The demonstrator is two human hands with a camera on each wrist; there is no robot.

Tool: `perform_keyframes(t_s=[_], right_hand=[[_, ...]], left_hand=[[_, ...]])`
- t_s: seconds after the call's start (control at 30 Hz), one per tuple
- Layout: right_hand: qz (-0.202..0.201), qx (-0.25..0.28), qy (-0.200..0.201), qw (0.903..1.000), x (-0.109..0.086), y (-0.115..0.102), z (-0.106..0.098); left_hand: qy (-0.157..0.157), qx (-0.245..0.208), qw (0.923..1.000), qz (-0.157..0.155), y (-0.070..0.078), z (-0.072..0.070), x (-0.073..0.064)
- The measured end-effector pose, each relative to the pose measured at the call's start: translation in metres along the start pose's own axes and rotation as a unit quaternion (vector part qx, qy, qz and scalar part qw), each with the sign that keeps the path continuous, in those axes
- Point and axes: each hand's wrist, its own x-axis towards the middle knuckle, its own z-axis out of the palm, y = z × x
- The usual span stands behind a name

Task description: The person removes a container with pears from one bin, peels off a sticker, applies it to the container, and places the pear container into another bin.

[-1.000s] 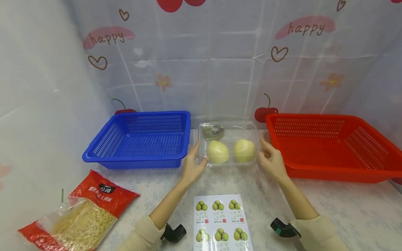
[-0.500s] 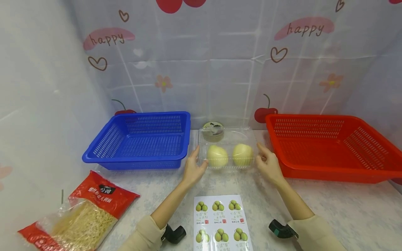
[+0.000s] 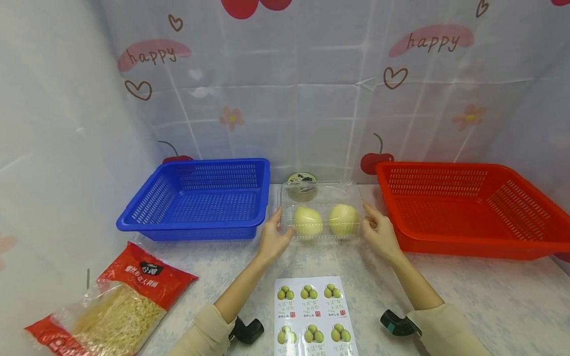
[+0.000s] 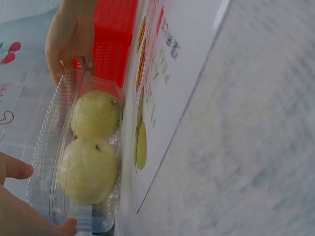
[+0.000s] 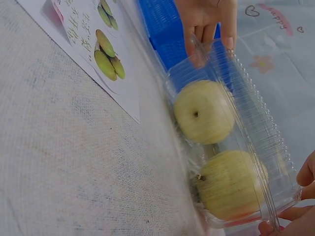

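A clear plastic clamshell box (image 3: 323, 195) sits between both hands, with its lid down over two round, pale yellow pears, the left pear (image 3: 308, 222) and the right pear (image 3: 343, 220). My left hand (image 3: 272, 241) grips the box's left end, thumb at the near corner and fingers along the side. At the opposite end my right hand (image 3: 381, 236) holds the box's side with its thumb and bent fingers. The right wrist view shows the left hand's fingertips (image 5: 199, 59) at the box end. A sheet of pear stickers (image 3: 311, 314) lies in front of the box.
A blue basket (image 3: 193, 227) stands left of the box, a red basket (image 3: 467, 247) right. Behind the box, a round tin (image 3: 302, 178) shows partly through the plastic. A red bag of pasta (image 3: 120, 301) lies front left. A printed curtain (image 3: 320, 113) hangs behind.
Over the first half second the box came down and slightly nearer, uncovering the tin's top, and the right hand shifted a little left. Since then, hands and box have hardly moved.
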Motion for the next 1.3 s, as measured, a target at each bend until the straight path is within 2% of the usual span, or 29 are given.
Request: perform_keyframes(t_s=[0.2, 0.33, 0.5, 0.6, 0.7, 0.77, 0.87, 0.97, 1.03, 1.07, 1.13, 1.2, 1.23, 1.3], right_hand=[[0.001, -0.007, -0.003, 1.0, 0.0, 0.002, 0.001], [-0.002, -0.016, -0.006, 0.9999, 0.0, 0.005, 0.003], [-0.008, -0.032, -0.018, 0.9993, -0.003, 0.004, 0.003], [-0.021, -0.065, -0.03, 0.9972, -0.007, -0.001, -0.001], [-0.052, -0.108, -0.032, 0.9922, -0.009, -0.005, -0.003], [-0.066, -0.129, -0.034, 0.9889, -0.01, -0.007, -0.004], [-0.084, -0.143, -0.03, 0.9858, -0.012, -0.007, -0.005], [-0.096, -0.133, -0.023, 0.9862, -0.014, -0.009, -0.008], [-0.106, -0.124, -0.011, 0.9866, -0.015, -0.01, -0.011], [-0.112, -0.119, -0.002, 0.9865, -0.016, -0.011, -0.012], [-0.124, -0.114, 0.017, 0.9856, -0.017, -0.013, -0.013], [-0.128, -0.102, 0.031, 0.986, -0.018, -0.016, -0.014], [-0.13, -0.085, 0.03, 0.9875, -0.019, -0.017, -0.014], [-0.129, -0.039, 0.009, 0.9909, -0.021, -0.02, -0.014]], left_hand=[[-0.011, 0.012, 0.9998, -0.01, -0.001, -0.001, 0.0], [-0.029, 0.032, 0.999, -0.01, -0.002, -0.004, -0.002], [-0.066, 0.077, 0.9946, -0.021, 0.0, -0.008, -0.004], [-0.097, 0.129, 0.9869, -0.009, 0.003, -0.012, -0.007], [-0.116, 0.176, 0.9766, 0.04, 0.008, -0.015, -0.011], [-0.113, 0.188, 0.9725, 0.078, 0.012, -0.016, -0.013], [-0.072, 0.165, 0.9729, 0.146, 0.015, -0.015, -0.014], [-0.025, 0.123, 0.9676, 0.219, 0.017, -0.015, -0.013], [-0.014, 0.099, 0.9638, 0.247, 0.019, -0.016, -0.012], [-0.018, 0.09, 0.9636, 0.251, 0.02, -0.016, -0.012], [-0.05, 0.074, 0.9664, 0.241, 0.021, -0.018, -0.013], [-0.109, 0.073, 0.9681, 0.214, 0.022, -0.019, -0.014], [-0.143, 0.076, 0.9672, 0.195, 0.022, -0.02, -0.015], [-0.211, 0.091, 0.9599, 0.16, 0.022, -0.02, -0.017]])
